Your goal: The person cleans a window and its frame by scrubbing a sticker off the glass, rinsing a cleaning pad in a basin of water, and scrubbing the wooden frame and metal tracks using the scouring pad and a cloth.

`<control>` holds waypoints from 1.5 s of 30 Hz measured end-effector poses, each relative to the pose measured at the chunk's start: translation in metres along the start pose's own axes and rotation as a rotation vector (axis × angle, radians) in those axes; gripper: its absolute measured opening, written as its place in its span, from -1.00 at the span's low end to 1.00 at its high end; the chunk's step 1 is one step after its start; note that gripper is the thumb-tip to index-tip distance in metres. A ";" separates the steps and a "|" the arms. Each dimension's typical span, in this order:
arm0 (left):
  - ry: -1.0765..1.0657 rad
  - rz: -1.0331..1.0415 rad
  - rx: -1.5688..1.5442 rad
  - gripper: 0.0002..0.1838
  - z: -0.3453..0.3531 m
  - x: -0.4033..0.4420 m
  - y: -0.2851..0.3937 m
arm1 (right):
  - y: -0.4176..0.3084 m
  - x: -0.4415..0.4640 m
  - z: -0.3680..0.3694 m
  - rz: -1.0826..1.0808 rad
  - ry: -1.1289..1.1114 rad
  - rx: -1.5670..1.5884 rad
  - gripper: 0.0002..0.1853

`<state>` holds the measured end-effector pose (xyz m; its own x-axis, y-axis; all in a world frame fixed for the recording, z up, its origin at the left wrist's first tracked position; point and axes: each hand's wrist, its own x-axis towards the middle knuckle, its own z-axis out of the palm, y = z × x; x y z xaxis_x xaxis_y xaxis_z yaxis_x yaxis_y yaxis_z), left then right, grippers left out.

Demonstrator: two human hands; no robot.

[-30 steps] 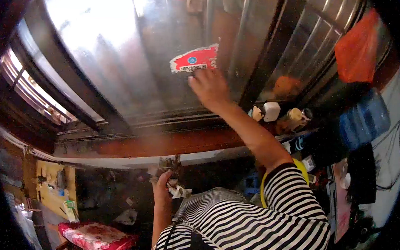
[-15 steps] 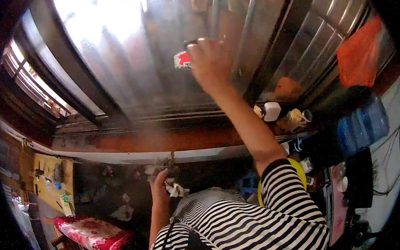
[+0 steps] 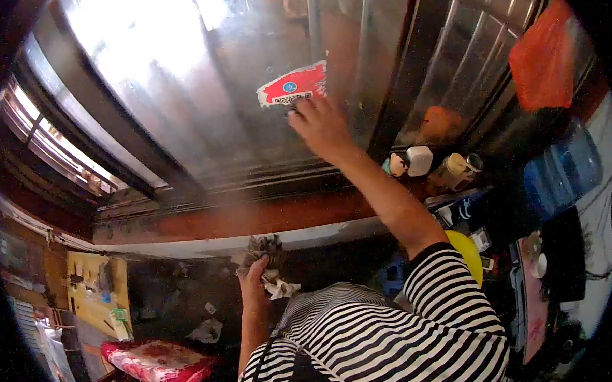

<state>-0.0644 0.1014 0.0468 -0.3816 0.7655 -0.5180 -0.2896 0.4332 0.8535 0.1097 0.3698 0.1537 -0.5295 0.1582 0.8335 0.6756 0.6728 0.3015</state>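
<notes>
My right hand point(image 3: 324, 129) is raised to the window glass point(image 3: 254, 131), its fingers curled at the lower right edge of a torn sticker point(image 3: 293, 85). The sticker is red and white, with ragged edges, a small blue circle and part of a QR code. A small dark thing shows at my fingertips, too unclear to name. Low by the wall, my left hand point(image 3: 253, 276) is closed around a crumpled, dirty grey-and-white wad point(image 3: 266, 247), either paper or cloth. A whiter piece hangs below the thumb.
Jars point(image 3: 455, 171) and a white container point(image 3: 418, 160) stand on the sill at right. Beyond them are an orange bag point(image 3: 544, 58), a blue water bottle point(image 3: 563, 171) and a yellow basin point(image 3: 466, 252). A red floral cloth point(image 3: 155, 363) lies at lower left.
My right hand has moved down across the glass, uncovering more of the sticker. My left hand keeps hold of the wad. The camera view has shifted slightly.
</notes>
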 end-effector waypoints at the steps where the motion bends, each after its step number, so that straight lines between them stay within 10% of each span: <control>1: -0.146 0.161 -0.225 -0.54 -0.004 0.009 -0.013 | 0.007 -0.005 -0.001 0.076 0.041 -0.021 -0.86; 5: -0.183 0.430 0.155 -0.67 -0.053 0.060 -0.090 | 0.022 0.005 -0.009 0.504 0.212 0.166 -0.83; 7: -0.080 0.102 -0.015 -0.61 0.001 0.007 -0.035 | 0.010 0.012 -0.008 0.371 0.259 -0.020 -0.84; 9: -0.024 -0.017 -0.023 -0.60 0.021 -0.009 -0.018 | -0.002 -0.005 -0.019 0.227 0.030 -0.101 -0.85; 16: -0.222 0.140 0.036 -0.66 0.026 0.014 -0.050 | -0.029 -0.192 -0.036 0.892 -0.264 0.487 -0.82; 20: 0.279 -0.084 0.310 -0.62 0.102 -0.036 0.000 | -0.029 -0.276 -0.051 1.254 -0.147 0.590 -0.39; 24: 0.115 -0.113 0.118 -0.61 0.093 -0.011 -0.022 | 0.041 -0.277 -0.074 1.510 -0.136 0.673 -0.05; 38: 0.105 -0.157 0.265 -0.48 0.159 -0.038 0.009 | 0.130 -0.273 -0.058 1.224 -0.513 0.410 -0.09; 45: -0.030 0.037 0.148 -0.49 0.092 -0.001 -0.043 | 0.119 -0.287 -0.062 1.127 -0.433 0.574 -0.59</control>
<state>0.0292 0.1251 0.0157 -0.3622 0.7952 -0.4863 -0.1424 0.4684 0.8719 0.3739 0.3597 -0.0213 -0.0201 0.9676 0.2519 0.5950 0.2140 -0.7747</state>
